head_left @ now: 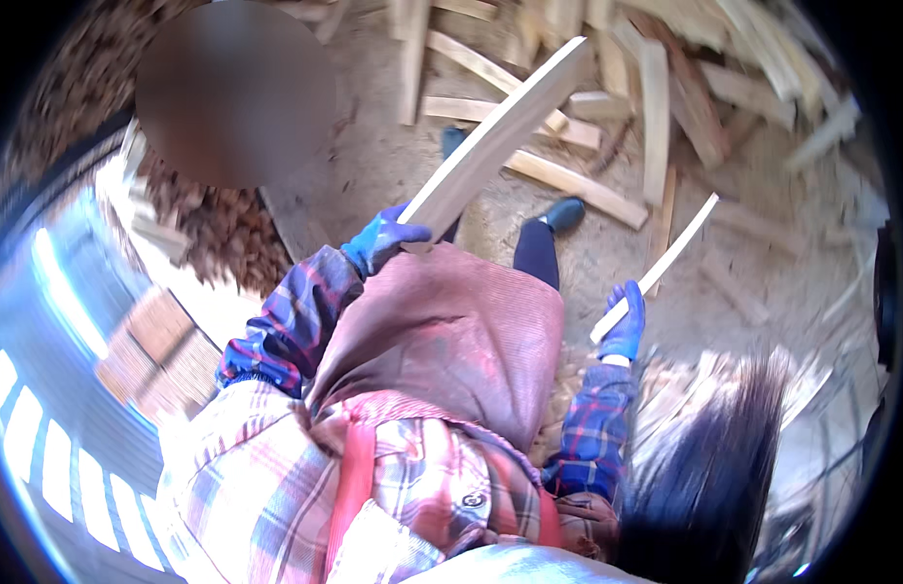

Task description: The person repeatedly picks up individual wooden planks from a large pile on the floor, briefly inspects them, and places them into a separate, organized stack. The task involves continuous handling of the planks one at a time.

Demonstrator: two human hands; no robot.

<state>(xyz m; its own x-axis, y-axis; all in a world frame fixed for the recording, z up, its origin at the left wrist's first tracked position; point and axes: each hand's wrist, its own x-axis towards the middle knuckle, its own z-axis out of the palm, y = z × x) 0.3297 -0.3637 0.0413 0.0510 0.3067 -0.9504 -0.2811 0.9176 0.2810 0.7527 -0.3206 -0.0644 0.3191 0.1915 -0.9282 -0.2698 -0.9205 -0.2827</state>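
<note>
My left hand [385, 240], in a blue glove, is closed around the lower end of a long pale wooden board [500, 136]. The board tilts up and away to the right, its far end above the floor. Out to the right, my right hand [624, 321], gloved in blue too, grips a thin wooden strip [670, 255] near its lower end. That strip slants up to the right, apart from the board. A reddish-brown apron [451, 331] covers my lap between the two hands.
Loose wood pieces [578, 190] lie on the dirt floor ahead, with a larger heap [753, 58] at the far right. Brown chips [208, 224] are piled at the left, beside stacked wooden blocks [161, 346]. Pale split strips [700, 384] lie beyond my right forearm.
</note>
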